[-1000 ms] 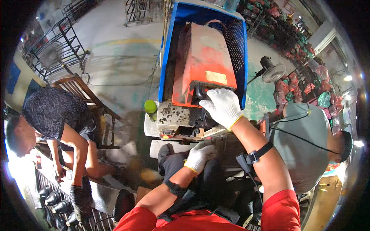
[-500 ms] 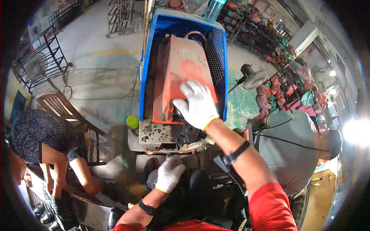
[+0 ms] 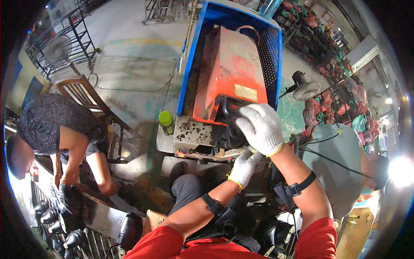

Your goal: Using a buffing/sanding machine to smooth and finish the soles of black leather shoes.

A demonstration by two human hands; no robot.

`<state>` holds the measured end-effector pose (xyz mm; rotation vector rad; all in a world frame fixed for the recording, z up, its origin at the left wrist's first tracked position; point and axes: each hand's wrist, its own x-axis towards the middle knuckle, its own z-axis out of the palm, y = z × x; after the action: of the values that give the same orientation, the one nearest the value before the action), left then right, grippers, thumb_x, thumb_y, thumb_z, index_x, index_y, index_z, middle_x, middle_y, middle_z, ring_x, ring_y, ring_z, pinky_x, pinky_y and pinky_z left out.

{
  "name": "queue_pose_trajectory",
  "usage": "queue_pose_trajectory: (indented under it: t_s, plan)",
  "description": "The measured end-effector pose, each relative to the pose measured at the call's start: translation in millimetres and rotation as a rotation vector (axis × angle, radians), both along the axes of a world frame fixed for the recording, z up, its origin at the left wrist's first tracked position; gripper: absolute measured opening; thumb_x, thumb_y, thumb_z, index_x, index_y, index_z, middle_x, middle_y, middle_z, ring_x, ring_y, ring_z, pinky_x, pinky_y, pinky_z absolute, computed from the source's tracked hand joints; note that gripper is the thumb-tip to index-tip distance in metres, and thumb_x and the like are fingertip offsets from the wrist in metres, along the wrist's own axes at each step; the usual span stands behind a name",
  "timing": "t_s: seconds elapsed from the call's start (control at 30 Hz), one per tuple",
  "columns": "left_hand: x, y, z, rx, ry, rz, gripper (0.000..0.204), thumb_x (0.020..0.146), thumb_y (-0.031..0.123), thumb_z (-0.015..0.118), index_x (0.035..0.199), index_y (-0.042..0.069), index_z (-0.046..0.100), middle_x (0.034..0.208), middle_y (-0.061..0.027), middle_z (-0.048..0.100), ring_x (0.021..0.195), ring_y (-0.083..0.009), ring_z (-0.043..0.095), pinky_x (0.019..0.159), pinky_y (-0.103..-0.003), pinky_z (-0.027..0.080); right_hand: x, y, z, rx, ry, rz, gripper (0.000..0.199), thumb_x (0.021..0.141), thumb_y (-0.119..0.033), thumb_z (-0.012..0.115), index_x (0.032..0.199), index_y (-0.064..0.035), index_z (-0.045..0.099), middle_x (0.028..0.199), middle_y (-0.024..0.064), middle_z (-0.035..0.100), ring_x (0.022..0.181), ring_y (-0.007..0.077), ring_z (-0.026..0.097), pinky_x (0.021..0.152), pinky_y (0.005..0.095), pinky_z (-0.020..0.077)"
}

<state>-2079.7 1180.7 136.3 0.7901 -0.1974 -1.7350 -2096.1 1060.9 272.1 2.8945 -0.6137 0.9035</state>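
A machine with a worn red and beige housing sits partly inside a blue crate. Black machine parts project from its near end, above a stained metal base. My right hand, in a white knit glove, is at the right side of these black parts, its fingers apart and slightly bent. Just below it, my left hand, gloved likewise, has its fingers drawn together by the base's front edge. Something small and pale shows at its fingertips, too small to name.
A green-lidded jar stands left of the base. A person in dark patterned clothes bends over at the left, near a wooden chair. Another in grey sits close at the right, below a fan. Black shoes lie low.
My right hand has come off the top of the red housing, down to the black parts. My left hand has risen from near my lap to beside it. The view has shifted left.
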Motion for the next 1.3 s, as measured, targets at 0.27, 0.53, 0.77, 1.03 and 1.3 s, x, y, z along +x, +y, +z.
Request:
queue_pose_trajectory:
  t_s: [0.27,0.53,0.77,1.03,1.3]
  plan:
    - [-13,-27,-15,-0.032,0.338,0.165,0.041,0.11,0.014,0.065,0.148,0.003,0.056,0.137,-0.0144,0.071,0.125,-0.0309,0.072,0.105,-0.048,0.062,23,-16,-22,0.141,0.349,-0.145,0.047,0.101,-0.054,0.07,0.092,-0.0088,0.071,0.082,0.0158,0.075,0.08,0.0377,0.076,0.07,0.053,0.0591]
    - [-12,-42,-17,-0.097,0.483,0.205,0.04,0.11,0.003,0.059,0.15,0.003,0.056,0.145,-0.0151,0.067,0.126,-0.0303,0.071,0.107,-0.048,0.061,27,-16,-24,0.128,0.381,-0.208,0.048,0.1,-0.057,0.07,0.092,-0.0091,0.072,0.083,0.0163,0.075,0.08,0.0373,0.076,0.071,0.0523,0.0589]
    - [-15,-38,-11,0.076,0.33,0.207,0.042,0.108,0.006,0.064,0.149,0.007,0.058,0.135,-0.0107,0.071,0.116,-0.0279,0.072,0.098,-0.046,0.062,24,-9,-26,0.113,0.361,-0.244,0.047,0.098,-0.058,0.072,0.097,-0.0102,0.074,0.082,0.0143,0.074,0.081,0.0355,0.076,0.074,0.0529,0.0582]
    - [10,-24,-102,-0.258,-0.02,0.284,0.043,0.103,0.017,0.079,0.14,0.003,0.063,0.128,-0.0113,0.075,0.115,-0.0229,0.075,0.099,-0.043,0.062,68,0,-24,0.149,0.391,-0.194,0.053,0.098,-0.062,0.068,0.092,-0.0096,0.073,0.085,0.0169,0.077,0.084,0.0372,0.078,0.076,0.0524,0.0591]
    - [98,146,-110,-0.001,-0.046,0.122,0.044,0.104,0.009,0.068,0.148,0.011,0.061,0.124,-0.0163,0.073,0.111,-0.0312,0.072,0.098,-0.045,0.061,41,-8,-14,0.174,0.468,-0.287,0.054,0.098,-0.062,0.067,0.096,-0.0089,0.075,0.094,0.0174,0.079,0.09,0.0373,0.078,0.081,0.0526,0.06]
